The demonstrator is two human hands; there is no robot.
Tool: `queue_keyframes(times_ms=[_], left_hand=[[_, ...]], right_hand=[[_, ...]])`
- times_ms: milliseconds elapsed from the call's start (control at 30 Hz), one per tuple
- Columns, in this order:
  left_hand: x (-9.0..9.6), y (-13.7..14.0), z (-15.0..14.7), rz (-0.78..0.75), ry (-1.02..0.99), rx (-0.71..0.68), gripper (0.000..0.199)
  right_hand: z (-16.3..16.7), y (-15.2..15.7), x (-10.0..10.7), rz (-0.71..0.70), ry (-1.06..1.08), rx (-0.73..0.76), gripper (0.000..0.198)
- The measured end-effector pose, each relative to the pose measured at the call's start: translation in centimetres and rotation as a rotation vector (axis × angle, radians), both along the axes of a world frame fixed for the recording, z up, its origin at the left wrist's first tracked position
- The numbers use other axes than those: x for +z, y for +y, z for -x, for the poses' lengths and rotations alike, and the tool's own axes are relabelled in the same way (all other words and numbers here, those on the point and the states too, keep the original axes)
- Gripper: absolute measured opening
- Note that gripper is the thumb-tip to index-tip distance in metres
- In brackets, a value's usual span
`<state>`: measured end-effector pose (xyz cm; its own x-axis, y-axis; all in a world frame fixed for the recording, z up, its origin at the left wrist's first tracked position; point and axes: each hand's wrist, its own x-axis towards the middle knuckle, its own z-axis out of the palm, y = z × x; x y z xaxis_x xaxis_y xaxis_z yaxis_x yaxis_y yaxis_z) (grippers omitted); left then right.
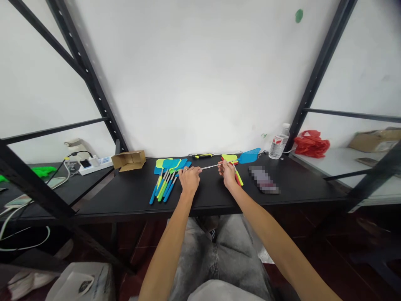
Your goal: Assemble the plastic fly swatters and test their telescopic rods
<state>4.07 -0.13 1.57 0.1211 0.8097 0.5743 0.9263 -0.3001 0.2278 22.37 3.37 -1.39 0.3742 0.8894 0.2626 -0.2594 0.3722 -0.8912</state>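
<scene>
A fly swatter with a blue mesh head (249, 156) and a thin metal rod is held roughly level above the black tabletop (125, 196). My left hand (190, 179) is closed around its handle end, which the fingers hide. My right hand (227, 173) pinches the rod nearer the blue head. Left of my left hand lies a fanned pile of fly swatters (166, 182) with blue, green and yellow handles. Partly hidden behind my right hand are a yellow fly swatter (229, 157) and a red one.
An open cardboard box (129, 161) stands at the back left. By the wall lies a black-and-yellow tool (202, 156), perhaps a utility knife. A blurred phone-like object (264, 179) is on the right, with a water bottle (279, 142) behind. Black shelf posts (94, 83) flank the table.
</scene>
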Motion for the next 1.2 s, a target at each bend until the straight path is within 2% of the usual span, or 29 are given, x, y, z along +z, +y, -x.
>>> queue_keyframes(times_ms=[167, 367, 500, 667, 900, 1200], left_hand=[[0.0, 0.3, 0.9, -0.001, -0.029, 0.007, 0.035], [-0.1, 0.2, 2.1, 0.005, 0.005, -0.113, 0.022], [-0.3, 0.1, 1.8, 0.006, 0.037, -0.216, 0.025], [-0.5, 0.2, 1.6, 0.043, 0.023, -0.197, 0.033], [-0.7, 0.5, 1.2, -0.025, 0.024, -0.142, 0.038], [-1.1, 1.3, 2.2, -0.198, -0.053, -0.074, 0.03]], right_hand=[[0.0, -0.2, 0.2, -0.013, 0.013, 0.001, 0.053], [0.0, -0.4, 0.1, -0.031, -0.163, 0.207, 0.051], [0.2, -0.4, 0.1, -0.032, -0.203, 0.241, 0.047], [0.3, -0.5, 0.2, -0.035, -0.261, 0.257, 0.041], [0.3, -0.5, 0.2, -0.075, -0.169, 0.126, 0.039], [-0.4, -0.4, 0.3, -0.118, -0.013, -0.131, 0.042]])
